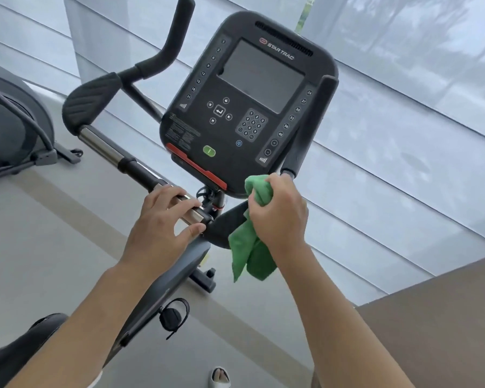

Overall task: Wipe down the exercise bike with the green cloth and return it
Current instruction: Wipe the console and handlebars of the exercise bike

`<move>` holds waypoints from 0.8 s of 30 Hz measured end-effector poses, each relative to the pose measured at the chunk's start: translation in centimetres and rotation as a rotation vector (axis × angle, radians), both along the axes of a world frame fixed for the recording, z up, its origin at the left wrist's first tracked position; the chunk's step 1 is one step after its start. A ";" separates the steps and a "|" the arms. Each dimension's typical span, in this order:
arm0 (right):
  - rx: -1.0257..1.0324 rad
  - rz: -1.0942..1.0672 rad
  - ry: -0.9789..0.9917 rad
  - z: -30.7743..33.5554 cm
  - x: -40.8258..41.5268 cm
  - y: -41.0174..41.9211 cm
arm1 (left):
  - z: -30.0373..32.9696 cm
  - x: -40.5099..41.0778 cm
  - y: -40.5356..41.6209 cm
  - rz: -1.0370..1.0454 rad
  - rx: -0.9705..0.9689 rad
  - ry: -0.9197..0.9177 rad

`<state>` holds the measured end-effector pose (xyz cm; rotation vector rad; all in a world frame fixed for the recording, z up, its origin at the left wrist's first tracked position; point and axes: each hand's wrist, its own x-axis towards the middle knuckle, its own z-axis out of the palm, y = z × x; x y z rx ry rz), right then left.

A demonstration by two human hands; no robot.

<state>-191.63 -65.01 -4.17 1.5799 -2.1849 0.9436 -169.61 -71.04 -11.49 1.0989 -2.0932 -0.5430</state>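
The exercise bike's black console (247, 102) fills the middle of the head view, with its handlebars (107, 147) to the left and right. My right hand (277, 211) is closed on the green cloth (249, 247), bunched against the right handlebar just under the console's lower right corner; the cloth's loose end hangs down. My left hand (163, 222) rests on the chrome section of the left handlebar near the stem, fingers curled over it. The black saddle (14, 351) shows at the lower left.
Another exercise machine (14, 130) stands at the far left on the grey floor. Window blinds (403, 107) run behind the bike. A brown surface (437, 326) sits at the lower right. A pedal (174, 315) hangs below the frame, and a white shoe (220, 378) shows at the bottom.
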 end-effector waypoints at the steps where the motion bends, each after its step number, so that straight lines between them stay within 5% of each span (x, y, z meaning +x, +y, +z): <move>1: 0.009 -0.043 -0.013 0.8 -1.0 -1.2 | 0.0 0.0 0.1 0.002 -0.004 -0.004; 7: 0.173 -0.056 0.088 3.7 -2.7 -4.8 | 0.3 0.0 0.4 0.005 -0.005 0.006; 18: -0.036 0.085 0.105 -3.0 3.6 3.5 | -0.5 -0.4 0.0 0.007 0.006 0.066; 24: -0.060 0.235 0.271 -4.5 4.5 3.0 | -0.5 -0.1 -0.5 0.011 0.017 0.093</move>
